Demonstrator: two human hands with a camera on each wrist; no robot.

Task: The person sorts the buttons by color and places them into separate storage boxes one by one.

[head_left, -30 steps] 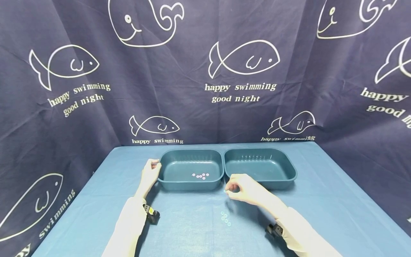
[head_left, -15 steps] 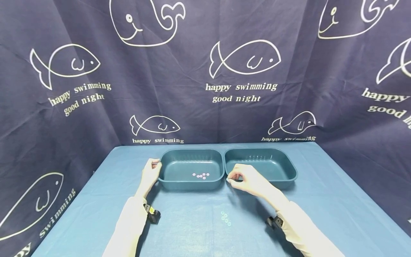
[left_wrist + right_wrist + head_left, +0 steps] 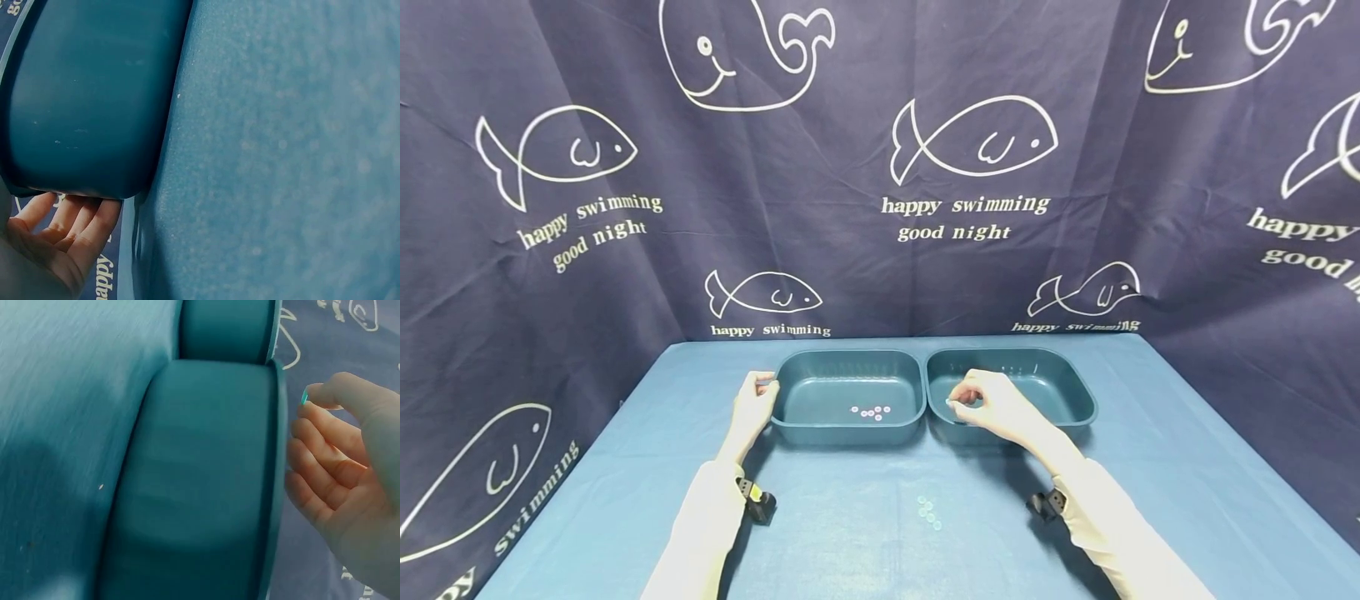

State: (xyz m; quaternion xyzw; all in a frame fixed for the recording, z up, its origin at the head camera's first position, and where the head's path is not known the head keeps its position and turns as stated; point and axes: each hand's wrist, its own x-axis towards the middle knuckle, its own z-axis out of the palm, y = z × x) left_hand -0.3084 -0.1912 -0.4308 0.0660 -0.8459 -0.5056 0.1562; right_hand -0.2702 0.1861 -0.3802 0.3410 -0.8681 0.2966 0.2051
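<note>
Hands well apart here: the right hand (image 3: 996, 404), right of centre in the frame, pinches a small pale disc (image 3: 304, 395) between thumb and forefinger, while the left hand (image 3: 755, 402) rests its fingertips on the outer end of the left tray (image 3: 848, 434). And here's the key relation: the disc sits over the near left corner of the right tray (image 3: 955, 432), above rim level, seen almost edge-on from the right wrist. The right hand has it; the left is a full tray's length away. Both trays lie lengthwise across the frame, side by side; whether their ends touch, I can't tell. The right forearm crosses above the near rim, and the adjoining ends stand between disc and left tray, where pink discs (image 3: 871, 413) cluster. Lower centre, loose discs (image 3: 928, 506) lie on the worktop (image 3: 850, 542), backed by a fish-print curtain (image 3: 850, 250).
</note>
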